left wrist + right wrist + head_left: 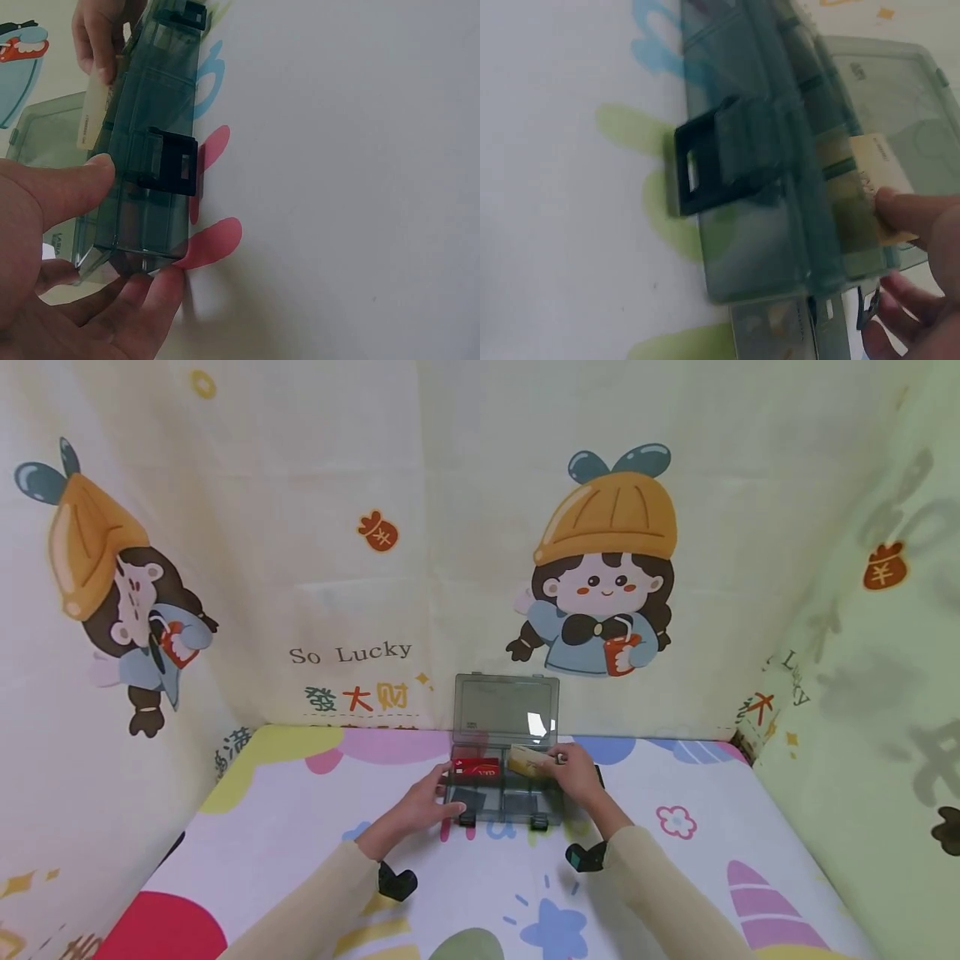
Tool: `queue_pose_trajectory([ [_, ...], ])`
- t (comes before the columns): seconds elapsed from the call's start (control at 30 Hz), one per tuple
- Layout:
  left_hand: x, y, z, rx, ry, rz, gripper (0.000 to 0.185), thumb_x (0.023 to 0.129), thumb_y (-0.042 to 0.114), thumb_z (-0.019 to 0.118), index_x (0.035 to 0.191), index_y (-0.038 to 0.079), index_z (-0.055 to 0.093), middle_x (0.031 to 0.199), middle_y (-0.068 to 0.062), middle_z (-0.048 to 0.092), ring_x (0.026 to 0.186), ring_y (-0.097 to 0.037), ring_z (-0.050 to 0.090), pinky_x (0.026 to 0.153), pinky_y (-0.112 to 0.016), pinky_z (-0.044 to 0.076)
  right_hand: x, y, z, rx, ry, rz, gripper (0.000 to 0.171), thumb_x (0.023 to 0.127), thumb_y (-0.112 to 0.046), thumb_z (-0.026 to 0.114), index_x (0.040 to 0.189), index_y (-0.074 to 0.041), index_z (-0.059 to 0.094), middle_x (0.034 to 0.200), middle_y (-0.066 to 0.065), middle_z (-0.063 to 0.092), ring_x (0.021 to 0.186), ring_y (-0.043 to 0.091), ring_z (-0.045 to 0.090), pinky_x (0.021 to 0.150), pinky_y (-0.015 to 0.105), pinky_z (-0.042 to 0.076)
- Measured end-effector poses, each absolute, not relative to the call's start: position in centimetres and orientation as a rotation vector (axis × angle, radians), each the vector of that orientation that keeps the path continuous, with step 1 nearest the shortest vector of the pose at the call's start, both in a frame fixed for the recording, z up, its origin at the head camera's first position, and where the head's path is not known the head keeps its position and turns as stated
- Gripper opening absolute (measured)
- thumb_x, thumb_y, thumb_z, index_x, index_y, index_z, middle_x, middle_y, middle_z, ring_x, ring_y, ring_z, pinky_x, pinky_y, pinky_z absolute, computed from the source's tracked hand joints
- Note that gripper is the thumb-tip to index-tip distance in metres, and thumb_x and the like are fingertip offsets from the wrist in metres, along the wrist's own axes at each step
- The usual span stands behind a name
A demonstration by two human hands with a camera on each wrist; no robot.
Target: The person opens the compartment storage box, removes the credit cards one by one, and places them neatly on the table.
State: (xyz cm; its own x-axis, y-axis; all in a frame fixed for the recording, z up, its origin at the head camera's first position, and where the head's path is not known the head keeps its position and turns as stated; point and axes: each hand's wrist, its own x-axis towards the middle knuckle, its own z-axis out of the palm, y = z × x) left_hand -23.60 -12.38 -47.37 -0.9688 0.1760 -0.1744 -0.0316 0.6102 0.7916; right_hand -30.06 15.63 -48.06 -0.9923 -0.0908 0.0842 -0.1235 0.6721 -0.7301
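A translucent grey-green divided plastic box (491,816) stands on the table with its lid (506,706) raised against the back. My left hand (420,802) grips the box's left end, thumb on the upper edge and fingers around the lower corner (142,300). Between thumb and fingers my right hand (579,774) pinches a gold card (528,762), tilted in the back right compartment. A red card marked VIP (476,767) lies in the back left compartment. Dark flat pieces (468,800) show in the front compartments, their kind unclear. The right fingertips are partly hidden in the head view.
Two black latches (169,161) hang off the box's front wall. A printed cloth (480,610) rises directly behind the lid. The patterned tabletop (465,885) extends in front. By the box's right end, a dark-edged item (866,304) is partly hidden.
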Motion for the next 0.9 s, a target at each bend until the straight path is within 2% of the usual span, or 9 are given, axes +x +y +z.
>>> queue_pose_trajectory([
  [0.13,-23.6,-12.2,-47.3,0.128,2.595,1.275,0.079,0.086,0.023,0.073,0.150,0.009,0.029,0.138,-0.020,0.051,0.123,-0.036,0.052,0.096,-0.053,0.050,-29.6,15.7,-47.5,0.122,-2.792,1.283,0.019,0.088,-0.021,0.068,0.092,-0.002,0.068,0.125,0.022,0.058,0.114,0.038,0.056,0.096,0.054,0.047],
  [0.27,-23.7,-12.2,-47.3,0.112,2.595,1.275,0.079,0.086,0.023,0.073,0.150,0.010,0.029,0.139,-0.020,0.050,0.124,-0.036,0.051,0.097,-0.054,0.050,-29.5,15.7,-47.3,0.113,-2.719,1.328,0.021,0.089,-0.020,0.067,0.097,-0.001,0.067,0.127,0.023,0.057,0.113,0.040,0.059,0.095,0.054,0.049],
  [0.33,-23.8,-12.3,-47.3,0.101,2.595,1.272,0.078,0.086,0.024,0.073,0.150,0.011,0.029,0.139,-0.019,0.050,0.125,-0.036,0.051,0.097,-0.054,0.050,-29.5,15.6,-47.2,0.107,-2.697,1.357,0.020,0.090,-0.020,0.068,0.098,-0.002,0.067,0.124,0.021,0.059,0.110,0.038,0.061,0.091,0.050,0.052],
  [0.43,-23.8,-12.4,-47.4,0.101,2.600,1.265,0.079,0.086,0.024,0.073,0.150,0.011,0.029,0.139,-0.019,0.051,0.125,-0.036,0.051,0.096,-0.054,0.050,-29.5,15.5,-47.0,0.090,-2.667,1.410,0.019,0.091,-0.019,0.067,0.097,-0.002,0.068,0.114,0.019,0.063,0.101,0.033,0.064,0.078,0.040,0.056],
  [0.53,-23.7,-12.3,-47.4,0.097,2.604,1.260,0.080,0.085,0.025,0.074,0.150,0.011,0.029,0.139,-0.019,0.051,0.125,-0.036,0.051,0.096,-0.054,0.050,-29.3,15.5,-46.8,0.073,-2.655,1.451,0.017,0.092,-0.017,0.065,0.097,-0.002,0.068,0.108,0.018,0.066,0.093,0.028,0.064,0.066,0.029,0.052],
  [0.6,-23.6,-12.3,-47.3,0.092,2.606,1.256,0.080,0.085,0.024,0.074,0.150,0.011,0.029,0.139,-0.019,0.051,0.125,-0.036,0.051,0.095,-0.054,0.051,-29.3,15.7,-46.7,0.059,-2.655,1.474,0.017,0.092,-0.016,0.063,0.099,-0.001,0.068,0.108,0.018,0.066,0.089,0.026,0.064,0.060,0.026,0.050],
  [0.77,-23.6,-12.1,-47.1,0.090,2.605,1.259,0.080,0.085,0.023,0.074,0.150,0.011,0.029,0.140,-0.019,0.049,0.125,-0.037,0.050,0.094,-0.055,0.051,-29.4,16.4,-46.6,0.035,-2.654,1.489,0.023,0.089,-0.010,0.059,0.108,0.002,0.067,0.109,0.021,0.065,0.088,0.027,0.064,0.059,0.025,0.050],
  [0.9,-23.6,-12.2,-47.3,0.083,2.597,1.267,0.079,0.086,0.024,0.073,0.150,0.011,0.029,0.143,-0.019,0.047,0.128,-0.038,0.049,0.096,-0.056,0.050,-29.2,16.5,-46.4,0.040,-2.659,1.495,0.028,0.088,-0.005,0.058,0.114,0.002,0.066,0.111,0.022,0.064,0.091,0.028,0.065,0.064,0.024,0.052],
])
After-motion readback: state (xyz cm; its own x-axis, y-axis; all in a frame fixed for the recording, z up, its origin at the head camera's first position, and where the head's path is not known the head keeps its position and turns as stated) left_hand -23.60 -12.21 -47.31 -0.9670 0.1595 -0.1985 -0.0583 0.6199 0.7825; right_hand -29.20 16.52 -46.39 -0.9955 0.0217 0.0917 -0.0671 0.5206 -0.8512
